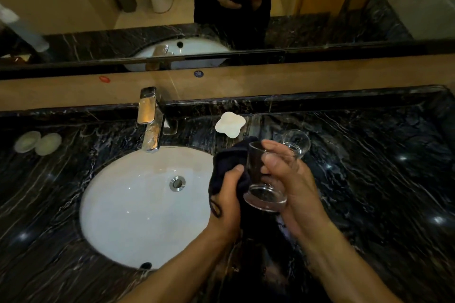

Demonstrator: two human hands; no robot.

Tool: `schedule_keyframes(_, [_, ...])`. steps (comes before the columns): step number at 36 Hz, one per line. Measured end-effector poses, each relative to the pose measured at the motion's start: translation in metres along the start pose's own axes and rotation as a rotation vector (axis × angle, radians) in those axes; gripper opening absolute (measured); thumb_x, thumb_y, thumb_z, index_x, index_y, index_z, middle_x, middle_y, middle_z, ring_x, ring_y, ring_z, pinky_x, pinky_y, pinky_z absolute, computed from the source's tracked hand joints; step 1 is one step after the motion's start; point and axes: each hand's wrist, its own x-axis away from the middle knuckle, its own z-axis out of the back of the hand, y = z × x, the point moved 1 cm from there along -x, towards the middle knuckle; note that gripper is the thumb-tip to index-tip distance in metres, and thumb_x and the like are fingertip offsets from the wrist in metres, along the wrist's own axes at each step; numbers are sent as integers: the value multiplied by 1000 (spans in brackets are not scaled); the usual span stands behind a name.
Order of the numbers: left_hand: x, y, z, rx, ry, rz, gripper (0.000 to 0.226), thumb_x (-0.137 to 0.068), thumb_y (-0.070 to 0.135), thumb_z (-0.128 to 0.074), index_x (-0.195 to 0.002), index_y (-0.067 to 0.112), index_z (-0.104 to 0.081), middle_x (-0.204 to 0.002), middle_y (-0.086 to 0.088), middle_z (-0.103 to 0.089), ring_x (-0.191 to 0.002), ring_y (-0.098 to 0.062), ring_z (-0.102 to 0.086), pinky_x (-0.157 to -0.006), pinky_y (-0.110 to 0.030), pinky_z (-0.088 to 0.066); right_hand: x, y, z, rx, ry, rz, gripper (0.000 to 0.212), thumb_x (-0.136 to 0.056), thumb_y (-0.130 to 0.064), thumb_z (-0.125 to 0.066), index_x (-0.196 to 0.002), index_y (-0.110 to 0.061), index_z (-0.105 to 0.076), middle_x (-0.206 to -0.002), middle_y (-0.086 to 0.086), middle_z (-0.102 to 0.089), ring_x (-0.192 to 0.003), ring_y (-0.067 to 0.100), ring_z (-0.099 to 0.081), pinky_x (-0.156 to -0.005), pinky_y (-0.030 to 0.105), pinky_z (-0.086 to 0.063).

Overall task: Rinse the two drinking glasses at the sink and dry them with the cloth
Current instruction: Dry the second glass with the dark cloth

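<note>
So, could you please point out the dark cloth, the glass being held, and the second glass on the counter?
dark cloth (227,158): head view, upper fold.
held glass (264,195): head view, thick base.
second glass (296,140): head view, rim area.

Two drinking glasses: one glass (267,179) held between the fingers (275,150) of the right hand, a second glass (296,141) just beyond those fingers on the tabletop (369,179). One dark cloth (230,162) under the left hand's fingers. One white basin (138,204) left of them, one chrome tap (150,120), one white flower-shaped dish (230,124) beyond the fingers, and two pale round lids (37,142) far to their left.
</note>
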Motion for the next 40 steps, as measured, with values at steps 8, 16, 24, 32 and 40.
schedule_keyframes(8, [-5, 3, -5, 310, -129, 532, 45, -91, 36, -53, -112, 3, -74, -117, -21, -69, -104, -32, -67, -98, -41, -51, -2, 4, 0, 272, 102, 351, 65, -60, -36, -83, -120, -23, -61, -111, -1, -71, -105, 15, -68, -90, 26, -53])
schedule_keyframes(16, [1, -11, 0, 471, -164, 595, 43, -97, 21, -38, -109, 0, -73, -104, -20, -71, -94, -33, -70, -86, -40, -57, -5, -2, -3, 785, -113, 472, 83, -53, -38, -89, -125, -39, -47, -117, -23, -65, -109, 4, -65, -90, 18, -51])
schedule_keyframes(24, [8, -16, 24, 380, -177, 507, 42, -85, 24, -56, -111, -5, -72, -111, -27, -69, -101, -38, -68, -98, -46, -53, 3, -6, 6, 811, -61, 474, 80, -55, -39, -88, -124, -33, -48, -116, -23, -65, -110, 1, -63, -90, 16, -50])
schedule_keyframes(32, [-6, -7, 16, 388, -82, 396, 39, -86, 27, -50, -87, 2, -79, -92, -19, -74, -81, -29, -74, -69, -34, -60, 24, 17, -5, 607, -64, 449, 78, -53, -31, -86, -122, -30, -50, -112, -19, -69, -109, 7, -67, -92, 19, -51])
schedule_keyframes(40, [12, -10, 12, 322, -243, 665, 50, -92, 30, -56, -127, -5, -62, -130, -24, -57, -121, -38, -52, -116, -47, -34, -3, 6, 20, 733, -10, 543, 84, -54, -39, -89, -124, -50, -45, -117, -19, -67, -108, 7, -67, -92, 24, -54])
